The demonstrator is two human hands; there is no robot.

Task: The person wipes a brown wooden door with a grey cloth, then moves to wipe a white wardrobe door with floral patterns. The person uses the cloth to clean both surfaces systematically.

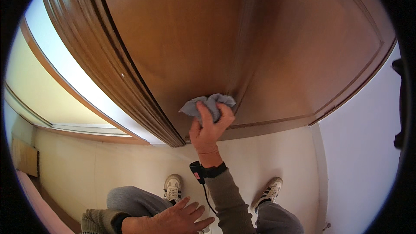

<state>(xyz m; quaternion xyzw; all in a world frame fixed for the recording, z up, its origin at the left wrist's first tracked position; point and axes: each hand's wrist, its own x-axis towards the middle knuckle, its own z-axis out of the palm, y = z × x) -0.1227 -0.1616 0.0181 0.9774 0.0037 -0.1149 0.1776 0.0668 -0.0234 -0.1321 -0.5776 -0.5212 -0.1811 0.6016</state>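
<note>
My right hand (209, 133) grips a bunched grey cloth (213, 108) and presses it against the lower part of a brown wooden door (182, 39). Some fingers lie over the cloth, and part of it is hidden behind them. My left hand (177, 217) hangs low in the view, above the floor and near my left knee. It holds nothing, and its fingers are spread. A black strap with a small dark device (197, 172) and a cable sits around my right wrist.
A moulded wooden door frame (81, 39) runs along the door's left side. Beyond it are a bright white strip and a pale yellow panel (42, 81). A white wall (360, 143) stands at right. My shoes (173, 187) are on the pale floor (123, 162); a box-like object (25, 156) is at far left.
</note>
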